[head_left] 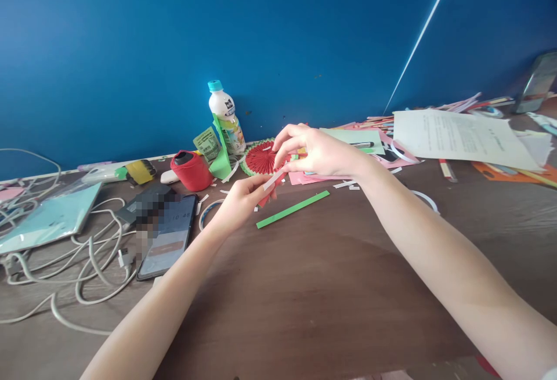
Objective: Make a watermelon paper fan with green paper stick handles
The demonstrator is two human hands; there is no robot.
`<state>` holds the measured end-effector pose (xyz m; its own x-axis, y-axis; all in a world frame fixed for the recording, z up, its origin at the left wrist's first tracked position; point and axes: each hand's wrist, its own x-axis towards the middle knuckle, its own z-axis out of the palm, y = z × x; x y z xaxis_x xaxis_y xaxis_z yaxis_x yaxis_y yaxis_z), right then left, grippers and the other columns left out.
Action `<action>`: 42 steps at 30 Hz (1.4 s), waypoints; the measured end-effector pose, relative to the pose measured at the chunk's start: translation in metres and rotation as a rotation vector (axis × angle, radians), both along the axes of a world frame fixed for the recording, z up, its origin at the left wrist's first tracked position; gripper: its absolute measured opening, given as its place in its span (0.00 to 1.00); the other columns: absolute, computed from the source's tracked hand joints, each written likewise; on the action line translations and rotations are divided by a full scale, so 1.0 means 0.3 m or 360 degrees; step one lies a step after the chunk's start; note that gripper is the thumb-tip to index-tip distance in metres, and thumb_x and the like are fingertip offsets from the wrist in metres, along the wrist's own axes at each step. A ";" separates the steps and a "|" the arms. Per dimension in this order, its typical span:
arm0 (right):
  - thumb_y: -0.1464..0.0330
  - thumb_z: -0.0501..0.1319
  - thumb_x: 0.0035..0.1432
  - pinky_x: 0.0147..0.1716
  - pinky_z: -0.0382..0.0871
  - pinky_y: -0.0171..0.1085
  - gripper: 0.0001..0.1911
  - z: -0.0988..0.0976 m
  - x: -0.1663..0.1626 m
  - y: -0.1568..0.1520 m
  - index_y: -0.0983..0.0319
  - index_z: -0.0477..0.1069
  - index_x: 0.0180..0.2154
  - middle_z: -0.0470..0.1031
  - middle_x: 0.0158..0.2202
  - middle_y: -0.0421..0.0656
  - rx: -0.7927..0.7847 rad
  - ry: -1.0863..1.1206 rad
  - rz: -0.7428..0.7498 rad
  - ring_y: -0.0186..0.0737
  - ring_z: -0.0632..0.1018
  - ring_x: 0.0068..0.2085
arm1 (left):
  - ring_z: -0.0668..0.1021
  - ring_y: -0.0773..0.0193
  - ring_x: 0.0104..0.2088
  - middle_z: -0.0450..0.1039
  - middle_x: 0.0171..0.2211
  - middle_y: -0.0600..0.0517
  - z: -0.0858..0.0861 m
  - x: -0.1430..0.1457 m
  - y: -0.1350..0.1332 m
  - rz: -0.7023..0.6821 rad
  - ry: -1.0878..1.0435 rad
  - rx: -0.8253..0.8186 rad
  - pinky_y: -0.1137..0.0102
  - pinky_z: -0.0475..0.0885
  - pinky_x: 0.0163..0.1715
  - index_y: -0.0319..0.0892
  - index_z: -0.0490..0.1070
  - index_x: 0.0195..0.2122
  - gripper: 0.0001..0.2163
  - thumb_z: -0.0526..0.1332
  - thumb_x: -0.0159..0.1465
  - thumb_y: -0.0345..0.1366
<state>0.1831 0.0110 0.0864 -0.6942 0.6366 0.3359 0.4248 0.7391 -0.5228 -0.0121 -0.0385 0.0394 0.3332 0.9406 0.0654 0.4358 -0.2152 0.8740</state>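
Note:
My left hand (239,201) is closed on a small folded piece of red paper (263,200). A narrow white strip (274,180) runs along its top edge, past my left thumb. From the right, my right hand (315,151) reaches in with thumb and fingers pinched at the far end of that strip. Whether the strip is tape or paper I cannot tell. Just below the hands a flat green paper strip (292,210) lies slanted on the desk. Partly hidden behind my right fingers is a pleated red paper fan (260,158) with a green rim.
A bottle (226,118) stands against the blue wall, beside a red tape roll (191,172). To the left lie a phone (167,241), tangled white cables (93,258) and a light-blue folder (52,217). Paper scraps and a printed sheet (461,139) cover the back right.

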 end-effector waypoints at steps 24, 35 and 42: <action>0.64 0.63 0.49 0.40 0.65 0.40 0.06 -0.016 0.012 0.027 0.60 0.76 0.28 0.67 0.44 0.43 -0.0507 0.0116 0.0500 0.38 0.70 0.42 | 0.65 0.70 0.25 0.68 0.25 0.51 0.009 -0.010 -0.003 -0.0260 -0.0315 -0.0383 0.73 0.58 0.24 0.37 0.74 0.34 0.14 0.57 0.59 0.43; 0.63 0.58 0.56 0.36 0.63 0.35 0.11 -0.024 0.023 0.028 0.65 0.70 0.28 0.66 0.49 0.46 -0.0864 0.0098 0.0651 0.35 0.70 0.40 | 0.64 0.71 0.23 0.67 0.22 0.52 0.019 -0.009 -0.008 -0.0306 -0.0261 -0.0405 0.72 0.58 0.24 0.37 0.72 0.28 0.13 0.57 0.58 0.43; 0.64 0.59 0.56 0.37 0.64 0.35 0.11 -0.037 0.019 0.031 0.65 0.65 0.26 0.66 0.46 0.46 -0.1121 0.0268 0.0796 0.34 0.69 0.39 | 0.65 0.70 0.24 0.68 0.23 0.52 0.019 -0.010 -0.009 -0.0328 -0.0289 -0.0430 0.73 0.58 0.24 0.38 0.73 0.30 0.12 0.57 0.58 0.42</action>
